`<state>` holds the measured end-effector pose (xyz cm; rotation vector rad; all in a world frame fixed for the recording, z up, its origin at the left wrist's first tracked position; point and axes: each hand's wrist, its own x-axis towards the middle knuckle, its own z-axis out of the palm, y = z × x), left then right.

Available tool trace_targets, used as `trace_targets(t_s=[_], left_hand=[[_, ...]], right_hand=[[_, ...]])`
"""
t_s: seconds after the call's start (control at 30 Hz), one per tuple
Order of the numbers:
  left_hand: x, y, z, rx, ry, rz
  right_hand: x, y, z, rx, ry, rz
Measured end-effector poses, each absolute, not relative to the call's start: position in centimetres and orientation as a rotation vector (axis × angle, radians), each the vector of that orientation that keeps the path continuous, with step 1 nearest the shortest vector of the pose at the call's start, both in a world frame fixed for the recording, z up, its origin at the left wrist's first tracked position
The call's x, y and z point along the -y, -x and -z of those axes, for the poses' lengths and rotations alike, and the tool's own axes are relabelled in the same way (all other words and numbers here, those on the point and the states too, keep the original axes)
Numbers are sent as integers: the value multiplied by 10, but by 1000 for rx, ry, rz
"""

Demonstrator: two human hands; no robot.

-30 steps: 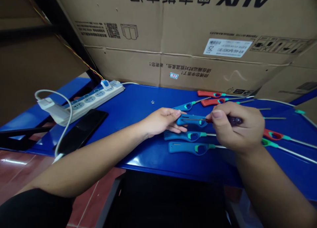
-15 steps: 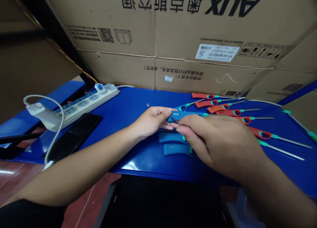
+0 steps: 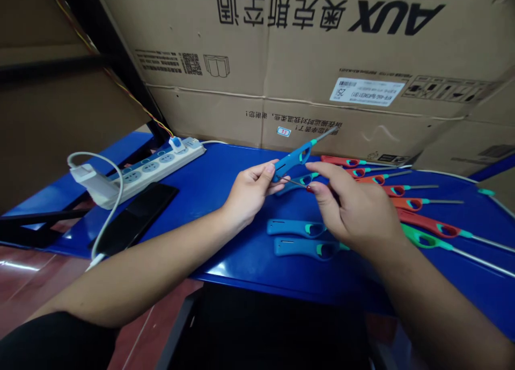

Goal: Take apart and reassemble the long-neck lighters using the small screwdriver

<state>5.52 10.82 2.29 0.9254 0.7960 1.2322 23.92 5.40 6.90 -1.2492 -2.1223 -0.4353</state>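
Observation:
My left hand [image 3: 251, 190] pinches the handle end of a blue lighter [image 3: 290, 162], whose metal tube tilts up to the right toward the cardboard. Between thumb and fingers, my right hand [image 3: 350, 206] holds a thin screwdriver [image 3: 298, 183] by its small dark red end. The screwdriver's tip is at the handle end of the held lighter; whether it touches is too small to tell. Another blue lighter lies behind the screwdriver. Nearer the front edge lie two more blue lighters [image 3: 292, 227], partly hidden by my right hand.
Several red and orange lighters [image 3: 426, 222] and a green one [image 3: 422, 237] lie on the blue table [image 3: 225, 241] at the right. A power strip [image 3: 156, 169] and a black phone [image 3: 139, 220] are at the left. A large cardboard box [image 3: 241, 48] stands behind.
The held lighter has turned so its tube points up to the right. My right hand has moved off it to the right, showing the screwdriver. The view has shifted slightly.

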Motion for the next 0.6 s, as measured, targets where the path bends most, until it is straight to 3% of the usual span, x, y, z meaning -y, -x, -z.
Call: trace_targets(t_s=[0.17, 0.33, 0.6], left_hand=[[-112, -56, -21, -836, -870, -1243], [-112, -57, -20, -856, -876, -1235], [-109, -58, -18, -840, -921, -1237]], right_hand=[[-59, -240, -62, 2214, 1042, 304], [-62, -244, -61, 2095, 1249, 325], [-58, -245, -64, 2137, 1102, 328]])
